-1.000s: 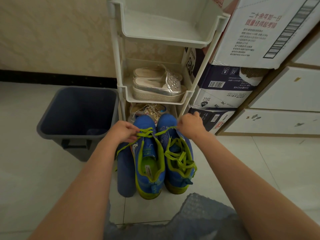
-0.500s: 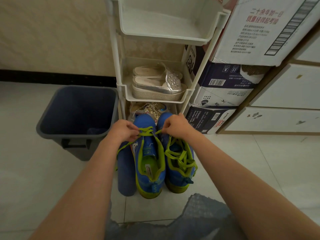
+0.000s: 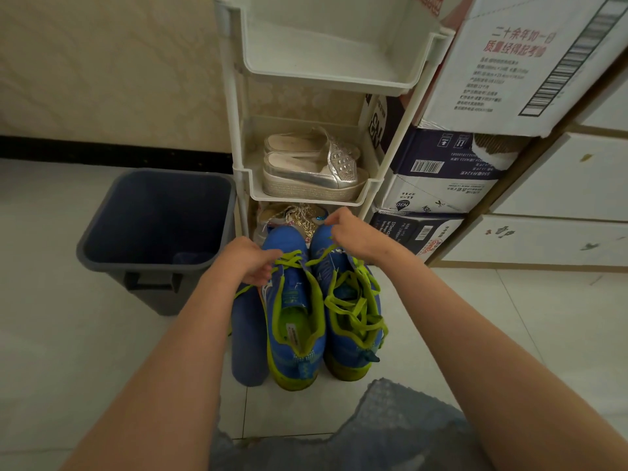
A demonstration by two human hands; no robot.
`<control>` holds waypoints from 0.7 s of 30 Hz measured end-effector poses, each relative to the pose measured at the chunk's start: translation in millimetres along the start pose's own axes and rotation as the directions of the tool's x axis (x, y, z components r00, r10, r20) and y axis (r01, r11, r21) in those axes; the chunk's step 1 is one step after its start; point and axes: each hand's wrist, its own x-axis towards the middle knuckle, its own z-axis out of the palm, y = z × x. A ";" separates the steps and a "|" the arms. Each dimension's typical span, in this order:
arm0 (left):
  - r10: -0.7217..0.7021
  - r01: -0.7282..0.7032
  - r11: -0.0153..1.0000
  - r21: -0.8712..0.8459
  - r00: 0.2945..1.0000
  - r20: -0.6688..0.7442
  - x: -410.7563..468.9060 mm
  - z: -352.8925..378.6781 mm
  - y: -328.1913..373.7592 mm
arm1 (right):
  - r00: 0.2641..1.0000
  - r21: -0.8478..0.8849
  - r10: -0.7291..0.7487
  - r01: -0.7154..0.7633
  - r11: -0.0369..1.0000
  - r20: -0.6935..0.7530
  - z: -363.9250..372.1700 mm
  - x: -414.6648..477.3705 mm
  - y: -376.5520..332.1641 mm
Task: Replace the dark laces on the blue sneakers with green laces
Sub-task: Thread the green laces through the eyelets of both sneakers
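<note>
Two blue sneakers with lime-green trim stand side by side on the floor, toes toward the rack. The left sneaker (image 3: 292, 321) has a green lace (image 3: 293, 260) threaded only across its lowest eyelets. My left hand (image 3: 249, 260) pinches one end of that lace at the shoe's left side. My right hand (image 3: 351, 232) pinches the other end, raised above the toe of the right sneaker (image 3: 353, 321). The right sneaker carries loose green lacing (image 3: 351, 307) over its tongue. No dark laces are visible.
A blue insole (image 3: 248, 338) lies left of the sneakers. A dark grey bin (image 3: 153, 219) stands further left. A white shoe rack (image 3: 306, 185) holds silver shoes just behind. Stacked cardboard boxes (image 3: 441, 185) and white drawers (image 3: 550, 239) fill the right. My knee shows at the bottom.
My right hand swung in toward the left hand, then lifted up and to the right with the lace end. My left hand stayed at the left sneaker's toe.
</note>
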 end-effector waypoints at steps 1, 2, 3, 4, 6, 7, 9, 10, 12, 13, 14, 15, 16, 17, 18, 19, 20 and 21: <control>-0.031 0.030 0.999 0.013 0.999 0.034 -0.6 1.1 0.8 | 1.000 0.072 -0.010 0.008 0.997 0.027 3.4 -0.9 -1.7; -0.057 0.055 0.998 0.033 0.996 0.065 -0.8 1.9 1.1 | 0.998 0.147 -0.041 0.034 0.989 0.044 7.5 -1.7 -3.3; -0.078 0.073 0.996 0.053 0.993 0.091 -0.6 2.4 0.9 | 0.995 0.208 -0.082 0.070 0.976 0.052 13.3 -1.1 -3.9; -0.092 0.084 0.994 0.073 0.990 0.109 -0.3 2.3 1.0 | 0.991 0.266 -0.121 0.102 0.958 0.054 18.9 -0.4 -4.1; -0.093 0.083 0.992 0.095 0.990 0.106 1.5 0.9 0.9 | 0.987 0.357 -0.152 0.124 0.926 0.050 28.4 2.1 -5.5; -0.083 0.074 0.992 0.101 0.992 0.092 2.1 -0.2 1.1 | 0.986 0.377 -0.155 0.124 0.918 0.053 32.3 3.0 -6.3; -0.052 0.044 0.991 0.125 0.997 0.059 2.7 -3.4 0.4 | 0.986 0.342 -0.154 0.121 0.932 0.071 40.4 4.2 -7.9; -0.032 0.025 0.989 0.145 0.998 0.049 2.5 -5.2 -0.5 | 0.986 0.301 -0.151 0.123 0.946 0.070 44.1 4.8 -8.6; -0.001 -0.008 0.987 0.159 0.999 0.054 1.4 -7.8 -2.2 | 0.989 0.196 -0.144 0.133 0.971 0.041 49.3 5.2 -11.4; 0.002 -0.011 0.989 0.148 0.998 0.066 0.8 -8.6 -2.8 | 0.989 0.113 -0.147 0.145 0.983 0.009 50.8 5.3 -13.5; -0.002 -0.008 0.992 0.128 0.997 0.080 -0.4 -8.8 -2.8 | 0.987 0.005 -0.158 0.158 0.987 -0.023 51.9 5.1 -15.0; -0.006 -0.004 0.994 0.106 0.996 0.089 -2.0 -8.9 -2.8 | 0.984 -0.112 -0.172 0.165 0.980 -0.049 53.2 5.2 -15.8; -0.007 -0.001 0.996 0.088 0.996 0.091 -3.7 -9.4 -2.8 | 0.979 -0.222 -0.190 0.172 0.960 -0.067 54.6 5.2 -15.9; -0.008 0.002 0.998 0.069 0.996 0.092 -5.0 -9.5 -2.6 | 0.974 -0.312 -0.212 0.179 0.933 -0.076 56.2 5.1 -15.8; -0.010 0.005 0.998 0.056 0.996 0.092 -5.7 -9.8 -2.9 | 0.969 -0.370 -0.232 0.187 0.910 -0.082 57.7 4.9 -14.8; -0.012 0.008 0.999 0.047 0.996 0.093 -6.1 -10.0 -3.0 | 0.965 -0.397 -0.245 0.191 0.898 -0.090 58.6 4.9 -13.5; -0.014 0.010 0.999 0.046 0.996 0.092 -6.3 -10.1 -2.7 | 0.963 -0.402 -0.253 0.195 0.894 -0.094 58.3 4.9 -12.3; -0.011 0.007 0.999 0.044 0.996 0.092 -6.1 -9.9 -2.9 | 0.962 -0.401 -0.258 0.201 0.894 -0.094 58.0 4.8 -11.6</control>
